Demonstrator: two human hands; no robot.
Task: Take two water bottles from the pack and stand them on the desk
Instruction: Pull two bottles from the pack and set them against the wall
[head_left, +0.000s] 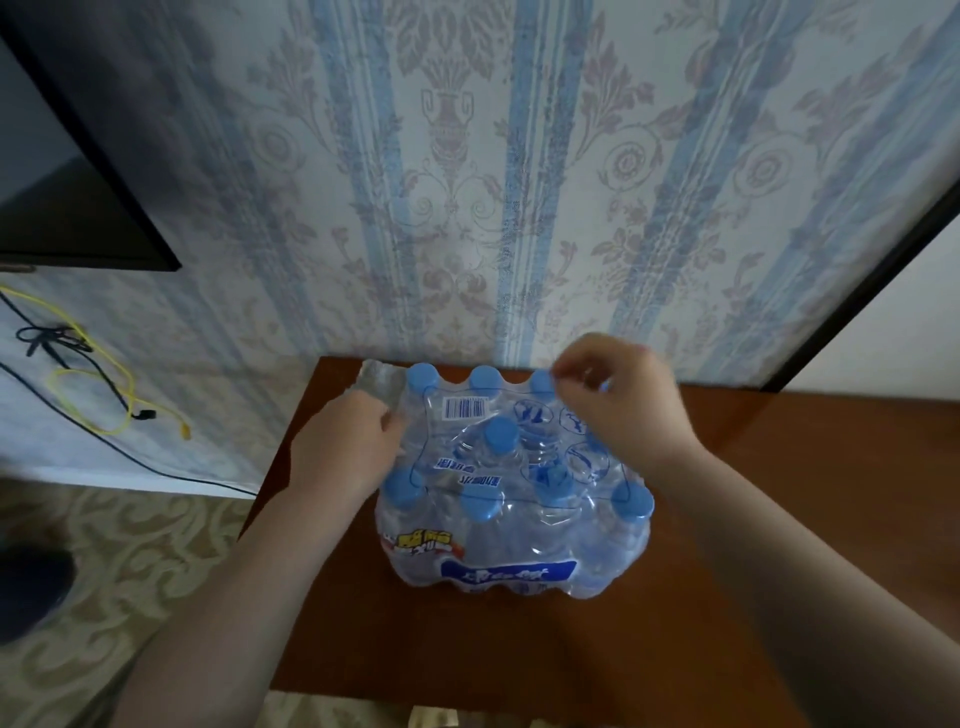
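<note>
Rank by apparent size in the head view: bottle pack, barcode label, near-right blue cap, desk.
1. desk
2. bottle pack
3. and 4. barcode label and near-right blue cap look about alike; the cap sits nearer the camera, so unranked.

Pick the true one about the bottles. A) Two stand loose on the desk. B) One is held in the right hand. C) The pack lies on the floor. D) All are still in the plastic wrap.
D: the pack sits wrapped on the desk, both hands only pulling at its plastic, left hand, right hand.

Both hands (343, 447) (618, 395) grip the shrink-wrapped pack (511, 499) on the desk (779, 467)
</note>
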